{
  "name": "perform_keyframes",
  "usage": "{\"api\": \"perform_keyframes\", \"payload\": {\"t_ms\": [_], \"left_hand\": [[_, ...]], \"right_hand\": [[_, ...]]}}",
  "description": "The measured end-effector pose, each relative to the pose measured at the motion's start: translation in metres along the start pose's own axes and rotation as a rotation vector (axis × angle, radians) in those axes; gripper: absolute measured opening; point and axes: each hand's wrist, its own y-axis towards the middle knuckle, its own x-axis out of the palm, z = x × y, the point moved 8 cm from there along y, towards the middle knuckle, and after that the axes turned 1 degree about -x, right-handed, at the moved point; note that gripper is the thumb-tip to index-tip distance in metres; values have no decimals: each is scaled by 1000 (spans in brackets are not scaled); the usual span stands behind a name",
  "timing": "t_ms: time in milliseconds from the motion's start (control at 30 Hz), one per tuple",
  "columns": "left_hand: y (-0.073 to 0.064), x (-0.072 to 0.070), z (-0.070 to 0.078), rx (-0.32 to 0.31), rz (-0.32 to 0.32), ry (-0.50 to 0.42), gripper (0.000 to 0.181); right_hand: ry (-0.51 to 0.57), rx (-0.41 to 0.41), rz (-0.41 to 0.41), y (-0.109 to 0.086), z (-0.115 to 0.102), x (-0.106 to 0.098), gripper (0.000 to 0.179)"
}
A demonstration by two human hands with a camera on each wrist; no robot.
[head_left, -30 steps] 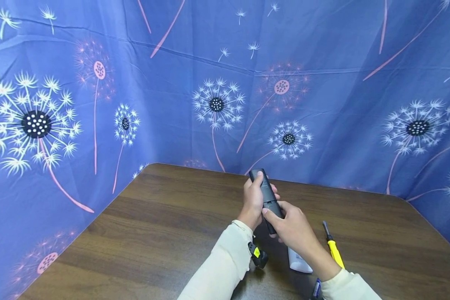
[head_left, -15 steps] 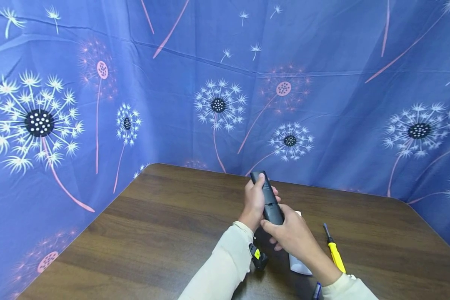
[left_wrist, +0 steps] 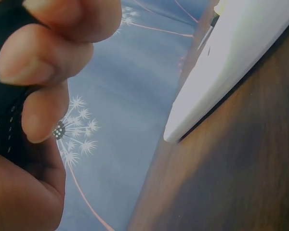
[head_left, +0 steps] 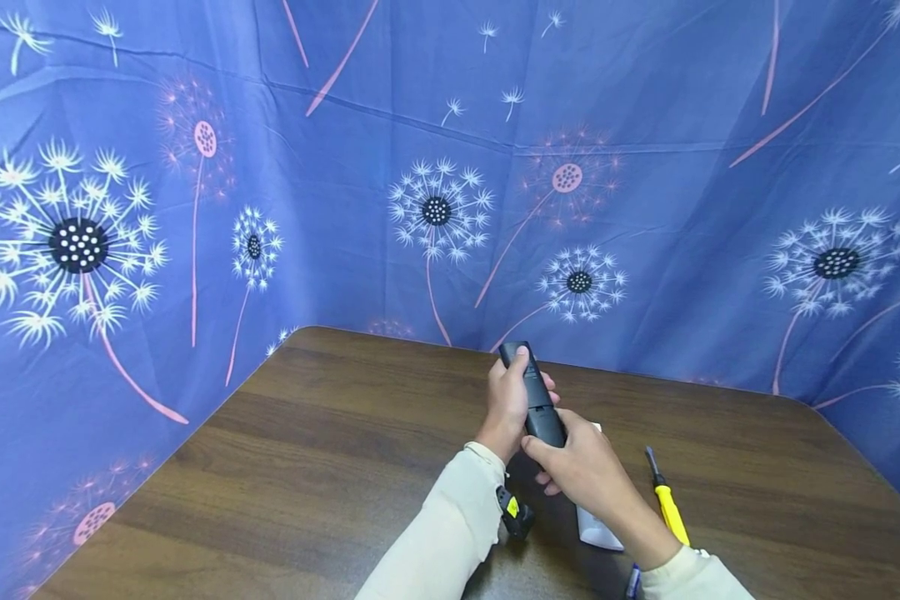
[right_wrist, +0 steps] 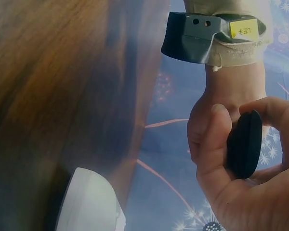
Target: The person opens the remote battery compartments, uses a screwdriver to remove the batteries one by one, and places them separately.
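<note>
A black remote control (head_left: 544, 423) is held above the table, its back facing up and a seam with a small notch crossing it. My left hand (head_left: 506, 402) grips the far half, thumb laid along the back and fingers around the other side. Small button markings show beneath the curled fingers in the left wrist view. Around the near half is my right hand (head_left: 588, 467), its thumb at the left edge just below the seam. The right wrist view shows the remote's end (right_wrist: 244, 144) between thumb and fingers.
Under the right forearm lies a long white plastic object (head_left: 598, 532) with a rounded end. Right of it is a yellow-handled screwdriver (head_left: 670, 510); a blue-and-dark pen-like item (head_left: 633, 580) sits by the right sleeve. A patterned blue cloth (head_left: 345, 208) hangs behind the wooden table (head_left: 330, 450).
My right hand has slid slightly down the remote, its thumb moving from near the seam toward the near end. The left hand keeps its grip.
</note>
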Motion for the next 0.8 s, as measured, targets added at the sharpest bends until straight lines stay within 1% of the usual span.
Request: {"api": "perform_keyframes", "payload": {"t_ms": [333,567,667,800], "left_hand": [[-1,2,0,-16,-22,-6,31],[-3,2,0,-36,-20,31,34],[-4,1,0,-32,-18,48,35],[-3,2,1,-17,-21,48,31]], "right_hand": [[-22,3,-9,-2,-1,-1,54],[-54,25,7,-4,0,-2,57],[-58,33,13,-5,1,-1,56],[-66,33,17,-6,0,-1,57]]}}
